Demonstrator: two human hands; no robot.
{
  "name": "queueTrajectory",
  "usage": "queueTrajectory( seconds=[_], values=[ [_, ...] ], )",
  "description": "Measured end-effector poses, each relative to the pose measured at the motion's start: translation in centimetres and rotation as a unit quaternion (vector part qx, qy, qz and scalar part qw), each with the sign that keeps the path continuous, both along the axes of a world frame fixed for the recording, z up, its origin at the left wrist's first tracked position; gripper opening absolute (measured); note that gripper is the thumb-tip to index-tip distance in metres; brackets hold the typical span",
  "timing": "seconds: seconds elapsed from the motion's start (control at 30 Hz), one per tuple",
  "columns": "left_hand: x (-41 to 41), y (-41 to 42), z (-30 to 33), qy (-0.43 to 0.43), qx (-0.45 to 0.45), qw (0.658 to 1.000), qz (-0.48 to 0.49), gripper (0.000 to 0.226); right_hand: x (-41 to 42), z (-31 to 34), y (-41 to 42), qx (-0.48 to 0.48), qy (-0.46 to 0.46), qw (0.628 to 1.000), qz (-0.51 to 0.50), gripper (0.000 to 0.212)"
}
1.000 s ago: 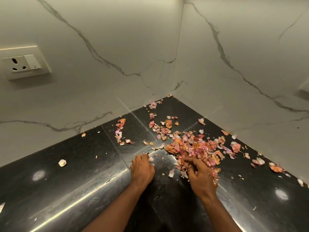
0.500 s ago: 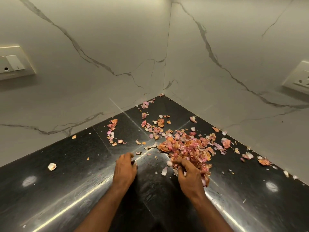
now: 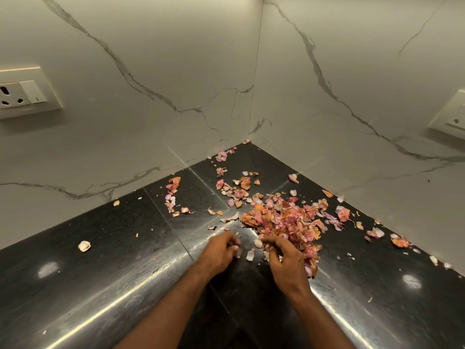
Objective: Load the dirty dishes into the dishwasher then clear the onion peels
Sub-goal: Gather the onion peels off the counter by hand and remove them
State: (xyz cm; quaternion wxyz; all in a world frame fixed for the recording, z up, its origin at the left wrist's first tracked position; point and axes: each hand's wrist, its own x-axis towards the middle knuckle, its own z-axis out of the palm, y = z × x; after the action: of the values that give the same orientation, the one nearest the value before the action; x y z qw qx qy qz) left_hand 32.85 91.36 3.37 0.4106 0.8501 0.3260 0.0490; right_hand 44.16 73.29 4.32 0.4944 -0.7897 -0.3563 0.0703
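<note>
A heap of pink and orange onion peels [image 3: 284,220] lies on the black countertop [image 3: 125,273] near the inner corner, with loose flakes scattered around it. My right hand [image 3: 286,260] sits at the heap's near edge, fingers curled round a bunch of peels. My left hand [image 3: 221,250] hovers just left of the heap with its fingers curled inward, fingertips blurred; I cannot tell whether it holds a flake. A pale peel [image 3: 250,254] lies between the two hands.
White marble walls meet in a corner [image 3: 251,137] behind the peels. A socket plate [image 3: 22,93] is on the left wall, another socket plate [image 3: 450,119] on the right wall. Stray peels lie at far left [image 3: 84,246] and along the right wall [image 3: 400,241].
My left hand slid right toward the heap and curled its fingers. My right hand stayed at the heap's edge, gathering peels. The camera view shifted slightly.
</note>
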Motion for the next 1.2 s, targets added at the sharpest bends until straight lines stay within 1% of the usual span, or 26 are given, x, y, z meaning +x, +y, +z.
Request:
queueTrajectory(
  seconds=[0.03,0.07,0.1,0.13,0.2,0.27,0.3,0.37,0.43,0.47,0.5,0.53,0.57,0.67,0.73,0.8,0.83,0.87,0.93,0.97,1.0,1.03,1.1,1.17,1.2],
  values=[
    [0.5,-0.8,0.2,-0.027,-0.026,0.999,-0.022,0.025,0.1,0.0,-0.1,0.001,0.003,1.000,-0.004,0.039],
    [1.0,-1.4,0.2,-0.045,-0.032,0.998,-0.027,0.033,0.1,0.1,-0.2,0.002,0.005,1.000,-0.006,0.038],
    [1.2,-1.7,0.3,-0.061,-0.033,0.998,-0.011,0.037,0.0,0.2,-0.3,0.001,0.005,1.000,-0.008,0.038],
    [1.3,-1.7,0.4,-0.078,-0.031,0.996,0.015,0.037,0.0,0.3,-0.4,0.001,0.002,1.000,-0.010,0.037],
    [0.9,-1.1,0.4,-0.102,-0.020,0.993,0.061,0.031,0.0,0.3,-0.6,-0.007,-0.011,1.000,-0.013,0.037],
    [-0.2,0.1,0.4,-0.121,-0.008,0.987,0.102,0.025,-0.1,0.0,-0.5,-0.033,-0.022,0.999,-0.002,0.037],
    [-0.9,0.7,0.4,-0.127,-0.004,0.984,0.123,0.024,-0.4,-0.2,-0.3,-0.050,-0.018,0.998,0.021,0.037],
    [-2.0,1.7,0.4,-0.136,-0.004,0.978,0.158,0.025,-1.9,-0.4,0.6,-0.108,-0.003,0.987,0.120,0.038],
    [-2.7,2.1,0.3,-0.141,-0.007,0.973,0.184,0.026,-4.4,-0.9,2.0,-0.191,-0.019,0.947,0.260,0.044],
    [-3.0,2.2,0.2,-0.137,-0.006,0.972,0.192,0.026,-5.6,-1.3,2.7,-0.231,-0.055,0.917,0.321,0.048],
    [-3.4,2.2,0.1,-0.129,0.001,0.972,0.196,0.026,-6.5,-1.8,3.2,-0.264,-0.100,0.888,0.364,0.053],
    [-3.7,2.2,-0.1,-0.118,0.012,0.974,0.193,0.026,-7.1,-2.2,3.4,-0.291,-0.139,0.866,0.383,0.058],
    [-4.1,2.3,-0.4,-0.103,0.027,0.977,0.187,0.027,-7.2,-2.8,3.4,-0.308,-0.163,0.856,0.382,0.062],
    [-5.4,2.5,-1.1,-0.059,0.058,0.982,0.171,0.026,-5.4,-3.2,2.5,-0.349,-0.162,0.866,0.319,0.066],
    [-6.1,2.8,-1.8,-0.031,0.068,0.985,0.158,0.024,-3.0,-3.3,1.7,-0.376,-0.152,0.879,0.251,0.067],
    [-6.4,2.7,-2.0,0.005,0.088,0.987,0.132,0.023,-0.4,-3.0,1.2,-0.387,-0.111,0.898,0.177,0.069],
    [-6.4,2.6,-1.9,0.020,0.096,0.988,0.120,0.022,0.6,-2.5,1.1,-0.365,-0.076,0.916,0.145,0.068],
    [-6.3,2.6,-1.8,0.028,0.098,0.989,0.110,0.021,1.3,-1.8,1.0,-0.319,-0.044,0.940,0.115,0.063],
    [-5.9,2.5,-1.7,0.040,0.094,0.990,0.096,0.025,2.5,-0.3,0.9,-0.200,-0.011,0.978,0.050,0.045],
    [-5.6,2.5,-1.6,0.048,0.092,0.990,0.091,0.027,2.9,0.4,0.9,-0.150,-0.004,0.989,0.017,0.043],
    [-5.3,2.4,-1.5,0.055,0.087,0.991,0.086,0.027,3.1,1.1,0.9,-0.114,-0.001,0.993,-0.010,0.045],
    [-5.1,2.3,-1.4,0.058,0.078,0.992,0.080,0.026,3.3,1.6,1.0,-0.096,-0.001,0.995,-0.028,0.046],
    [-4.6,1.9,-1.3,0.052,0.055,0.995,0.059,0.022,3.4,2.0,1.3,-0.081,-0.003,0.996,-0.045,0.037],
    [-4.3,1.4,-1.3,0.046,0.042,0.997,0.044,0.021,3.2,2.2,1.6,-0.088,-0.018,0.995,-0.046,0.023],
    [-4.2,1.2,-1.4,0.045,0.037,0.997,0.045,0.021,2.9,2.3,1.7,-0.108,-0.023,0.993,-0.036,0.022]
  ],
)
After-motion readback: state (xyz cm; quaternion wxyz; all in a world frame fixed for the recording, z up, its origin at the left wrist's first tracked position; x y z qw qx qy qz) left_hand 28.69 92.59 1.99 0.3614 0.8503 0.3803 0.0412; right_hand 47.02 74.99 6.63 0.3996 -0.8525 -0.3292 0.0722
